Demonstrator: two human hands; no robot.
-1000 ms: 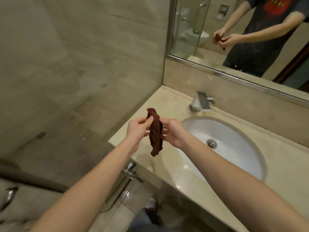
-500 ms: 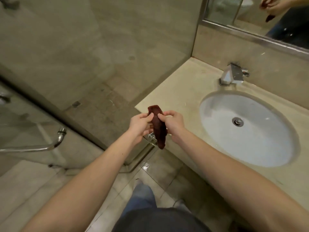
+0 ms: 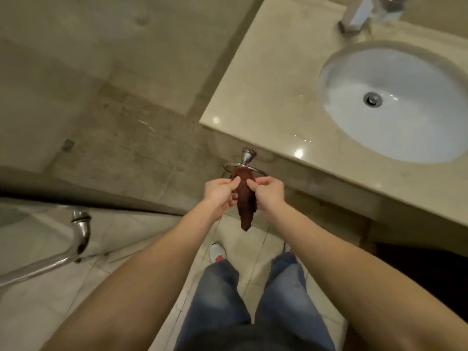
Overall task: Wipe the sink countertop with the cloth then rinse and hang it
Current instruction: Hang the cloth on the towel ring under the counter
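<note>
Since half a second ago the hands have dropped below the surface (image 3: 266,97) edge. The left hand (image 3: 219,196) and right hand (image 3: 269,195) each pinch the brown cloth (image 3: 245,198), which now hangs lengthwise, its top end at the chrome towel ring (image 3: 247,168) and its tail pointing toward the floor. The sink (image 3: 395,102) lies beyond.

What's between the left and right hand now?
The dark brown cloth, in the head view: left hand and right hand pinch it from either side, its top at the chrome towel ring, its tail hanging free.
</note>
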